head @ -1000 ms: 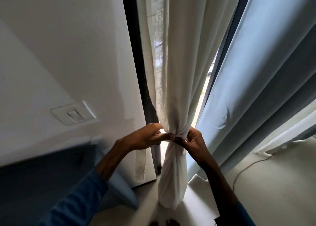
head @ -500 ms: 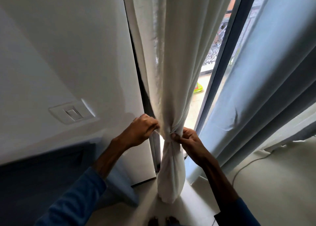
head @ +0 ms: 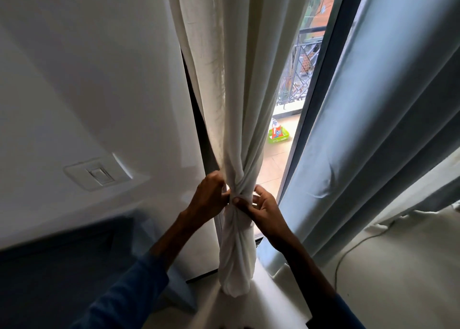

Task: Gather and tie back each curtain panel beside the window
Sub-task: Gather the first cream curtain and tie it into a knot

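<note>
A cream sheer curtain panel (head: 239, 84) hangs in the middle, gathered into a bundle and cinched by a wrap of its own cloth at the knot (head: 242, 191). Below the knot the cloth hangs twisted to the floor. My left hand (head: 211, 196) pinches the left side of the knot. My right hand (head: 263, 209) presses its thumb on the knot's front, with the fingers around the right side. A pale blue-grey curtain panel (head: 373, 129) hangs loose to the right.
A white wall with a light switch (head: 98, 175) is at the left, with dark furniture (head: 49, 274) below it. The window frame (head: 316, 109) runs between the curtains; a balcony with a green tray (head: 280, 134) shows outside. A thin cable (head: 353, 246) lies at the right.
The view has shifted so more of the window and balcony shows. My left hand returned to the knot and my right thumb now presses its front; the wrap looks tighter.
</note>
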